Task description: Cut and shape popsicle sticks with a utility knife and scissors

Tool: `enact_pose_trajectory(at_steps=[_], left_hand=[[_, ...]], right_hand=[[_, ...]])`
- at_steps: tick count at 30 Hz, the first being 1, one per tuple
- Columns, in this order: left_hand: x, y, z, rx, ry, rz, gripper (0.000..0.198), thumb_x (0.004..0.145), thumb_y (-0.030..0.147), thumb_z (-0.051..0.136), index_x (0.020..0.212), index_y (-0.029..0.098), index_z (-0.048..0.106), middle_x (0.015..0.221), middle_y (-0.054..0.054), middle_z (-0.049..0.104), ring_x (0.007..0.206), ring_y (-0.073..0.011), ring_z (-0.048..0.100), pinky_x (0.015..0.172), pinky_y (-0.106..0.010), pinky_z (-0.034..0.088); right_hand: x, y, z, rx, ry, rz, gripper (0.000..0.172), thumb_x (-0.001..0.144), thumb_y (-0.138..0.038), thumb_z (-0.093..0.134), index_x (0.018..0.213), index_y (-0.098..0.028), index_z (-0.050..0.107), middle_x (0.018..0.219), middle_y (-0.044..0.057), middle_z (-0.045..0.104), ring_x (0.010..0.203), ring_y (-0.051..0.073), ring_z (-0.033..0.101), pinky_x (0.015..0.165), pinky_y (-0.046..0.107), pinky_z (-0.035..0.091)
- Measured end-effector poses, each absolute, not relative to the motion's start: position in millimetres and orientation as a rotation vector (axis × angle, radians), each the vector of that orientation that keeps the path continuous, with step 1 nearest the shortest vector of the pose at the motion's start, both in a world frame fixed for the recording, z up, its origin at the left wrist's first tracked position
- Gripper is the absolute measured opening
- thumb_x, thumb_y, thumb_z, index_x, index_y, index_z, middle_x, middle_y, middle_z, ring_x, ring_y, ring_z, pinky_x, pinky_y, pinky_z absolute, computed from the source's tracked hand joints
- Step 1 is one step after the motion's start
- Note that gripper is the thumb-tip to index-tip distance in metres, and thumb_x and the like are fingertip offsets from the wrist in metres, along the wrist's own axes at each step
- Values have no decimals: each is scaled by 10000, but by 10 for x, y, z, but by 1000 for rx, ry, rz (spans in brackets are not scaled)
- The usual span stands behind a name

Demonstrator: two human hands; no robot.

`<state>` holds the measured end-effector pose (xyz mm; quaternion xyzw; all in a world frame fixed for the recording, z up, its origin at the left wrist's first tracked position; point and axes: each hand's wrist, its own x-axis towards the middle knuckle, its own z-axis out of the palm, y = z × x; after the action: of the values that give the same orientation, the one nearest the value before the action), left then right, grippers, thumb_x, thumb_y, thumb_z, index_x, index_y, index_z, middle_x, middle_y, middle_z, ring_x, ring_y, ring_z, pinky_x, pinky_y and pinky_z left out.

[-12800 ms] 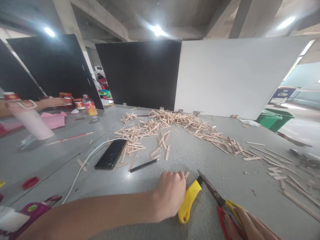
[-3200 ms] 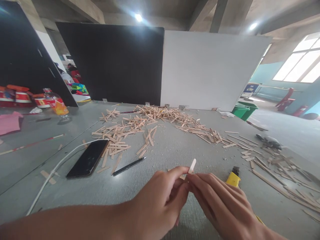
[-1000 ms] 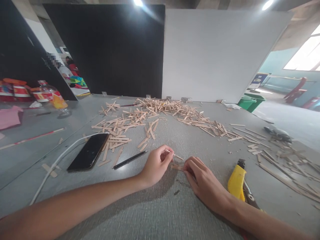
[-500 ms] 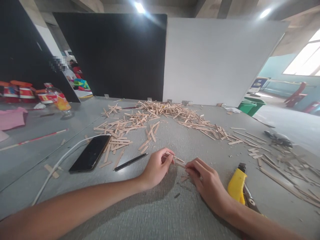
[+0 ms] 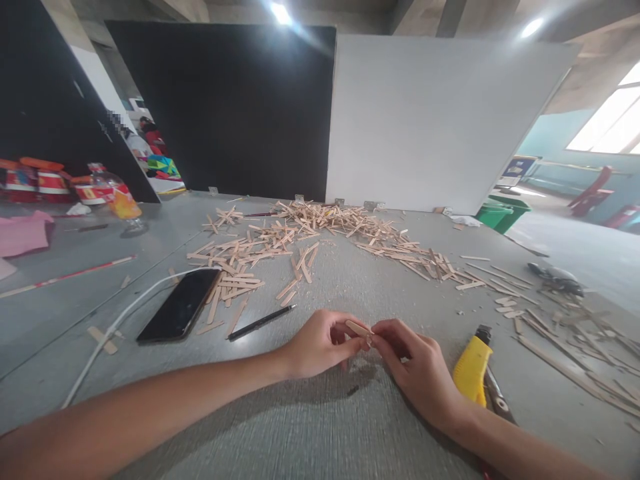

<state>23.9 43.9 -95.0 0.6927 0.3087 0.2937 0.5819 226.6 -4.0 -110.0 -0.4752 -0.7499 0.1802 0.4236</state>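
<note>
My left hand (image 5: 320, 343) and my right hand (image 5: 417, 370) meet low over the grey table (image 5: 320, 427), fingertips pinched together. Between them they hold a short piece of wooden stick (image 5: 358, 327), lying roughly level. My left thumb and fingers close on its left end, and the fingertips of my right hand close on its right end. A yellow utility knife (image 5: 471, 369) lies just right of my right hand. A black pencil (image 5: 260, 323) lies left of my left hand.
Heaps of wooden sticks (image 5: 320, 233) spread across the table's far half, with long thin strips (image 5: 565, 340) at the right. A black phone (image 5: 181, 303) with a white cable (image 5: 115, 327) lies at the left. A bottle (image 5: 117, 200) and red tubs (image 5: 30, 183) stand far left.
Both hands have drawn closer together and slightly toward me. The stick piece that stuck out from my left fingers now sits pinched between both hands' fingertips.
</note>
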Motion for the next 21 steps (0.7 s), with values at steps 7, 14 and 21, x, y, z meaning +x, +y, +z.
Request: enact_pose_trajectory(at_steps=[7, 14, 21], left_hand=[[226, 489, -1012, 1588, 777, 809, 391, 1017, 492, 583, 1008, 132, 734, 897, -97, 793, 483, -92, 590, 525, -220, 498], [229, 505, -1031, 1579, 866, 918, 391, 1018, 496, 569, 916, 143, 701, 862, -67, 768, 459, -83, 566, 478, -206, 450], [211, 526, -1084, 1518, 1047, 1048, 367, 1030, 441, 498, 758, 197, 538, 525, 80, 431, 406, -90, 393, 406, -200, 296]], right_hand=[[2285, -25, -1096, -1322, -1720, 478, 231, 1046, -298, 427, 1137, -203, 617, 926, 57, 743, 613, 143, 620, 581, 254, 475], [2285, 38, -1115, -1375, -1843, 670, 274, 1031, -366, 465, 847, -227, 613, 614, -39, 586, 542, 147, 511, 567, 261, 396], [2346, 61, -1128, -1496, -1622, 360, 270, 1032, -397, 471, 923, -221, 645, 686, -19, 647, 585, 166, 575, 588, 275, 419]])
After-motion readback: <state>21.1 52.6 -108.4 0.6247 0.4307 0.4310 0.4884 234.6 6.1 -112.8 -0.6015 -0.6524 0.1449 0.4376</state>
